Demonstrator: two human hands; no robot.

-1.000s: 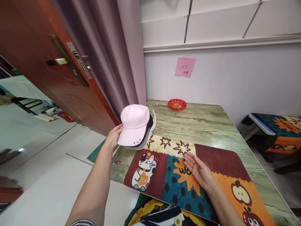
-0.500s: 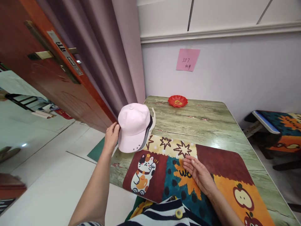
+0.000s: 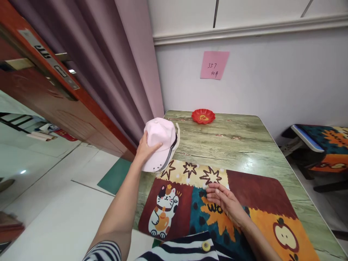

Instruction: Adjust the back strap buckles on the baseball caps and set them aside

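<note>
A pale pink baseball cap [image 3: 161,133] tops a stack at the left edge of the table, its brim facing me. Beneath it peek the edges of a dark cap, a grey one and an off-white cap [image 3: 177,139] with a strap sticking up. My left hand [image 3: 146,146] grips the pink cap at its left side, thumb lying across the crown's base and the other fingers round the far side. Above the patterned placemat [image 3: 257,188] hovers or rests my right hand [image 3: 225,201], holding nothing, fingers loosely extended and slightly curved.
At the back of the wood-grain table [image 3: 231,145] stands a red scalloped dish [image 3: 203,116]. A pink note [image 3: 214,65] is stuck on the wall. The purple curtain [image 3: 130,72] and a wooden door [image 3: 89,116] border the left side. Another table [image 3: 307,137] is at the right.
My left hand has moved right and onto the pink cap, its thumb now over the front; the cap has shifted slightly. The right hand has barely moved. The view has turned a little.
</note>
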